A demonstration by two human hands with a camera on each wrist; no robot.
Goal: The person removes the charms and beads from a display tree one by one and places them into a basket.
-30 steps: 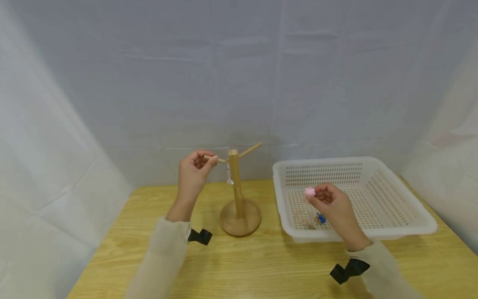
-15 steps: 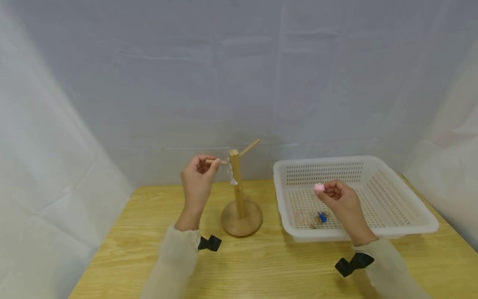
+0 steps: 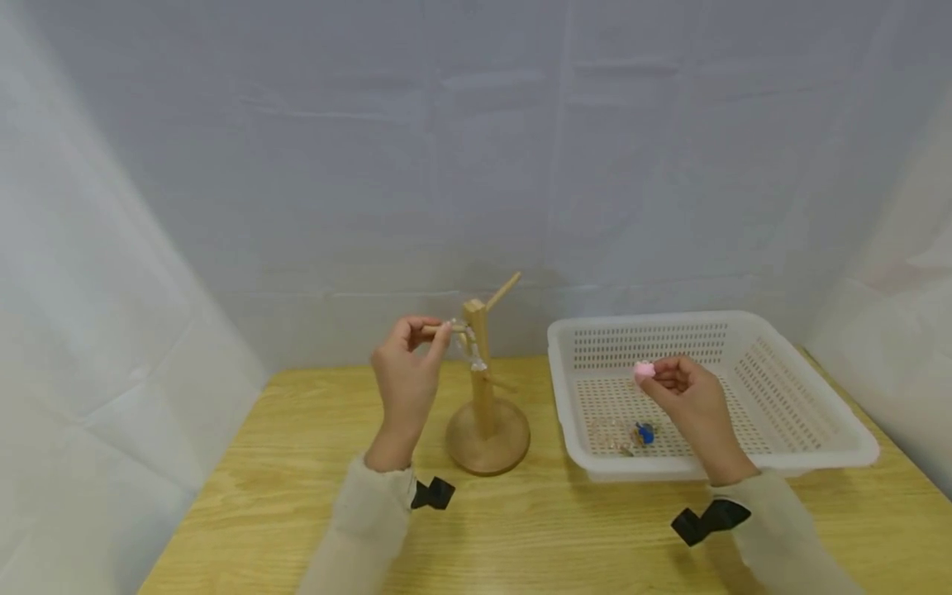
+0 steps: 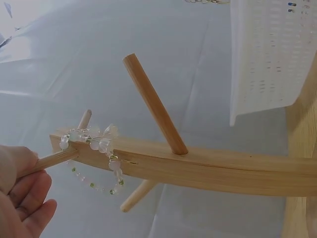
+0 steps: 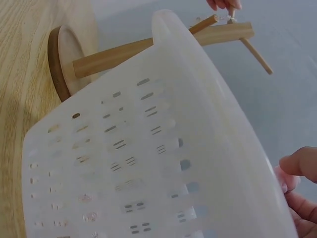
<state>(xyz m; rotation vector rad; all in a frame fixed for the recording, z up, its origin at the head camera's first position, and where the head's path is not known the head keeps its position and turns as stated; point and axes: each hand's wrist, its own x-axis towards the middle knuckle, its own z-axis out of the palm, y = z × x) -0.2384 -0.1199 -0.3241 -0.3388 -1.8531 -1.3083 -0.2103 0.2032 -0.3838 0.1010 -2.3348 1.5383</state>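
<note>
My left hand (image 3: 407,372) pinches the tip of an upper peg (image 4: 59,157) on a wooden peg stand (image 3: 483,405). Around that peg, close to the post, hangs a bracelet (image 4: 116,166) of clear, pale and green beads. Over the white basket (image 3: 721,468), my right hand (image 3: 695,405) pinches a small pink trinket (image 3: 644,370) between thumb and fingers. Its exact kind is too small to tell. In the right wrist view, the basket wall (image 5: 148,134) fills most of the frame, and only part of the pink trinket (image 5: 286,179) shows by the fingers.
Inside the basket lie a small blue item (image 3: 644,433) and some clear, beaded-looking pieces (image 3: 610,434). Other bare pegs (image 4: 156,104) stick out of the post. A pale sheet (image 3: 372,165) hangs behind the wooden table (image 3: 521,529).
The stand has turned about its post, and a lower peg has come into view. My left hand has moved right and slightly down with the peg. My right hand has shifted right with the pink trinket.
</note>
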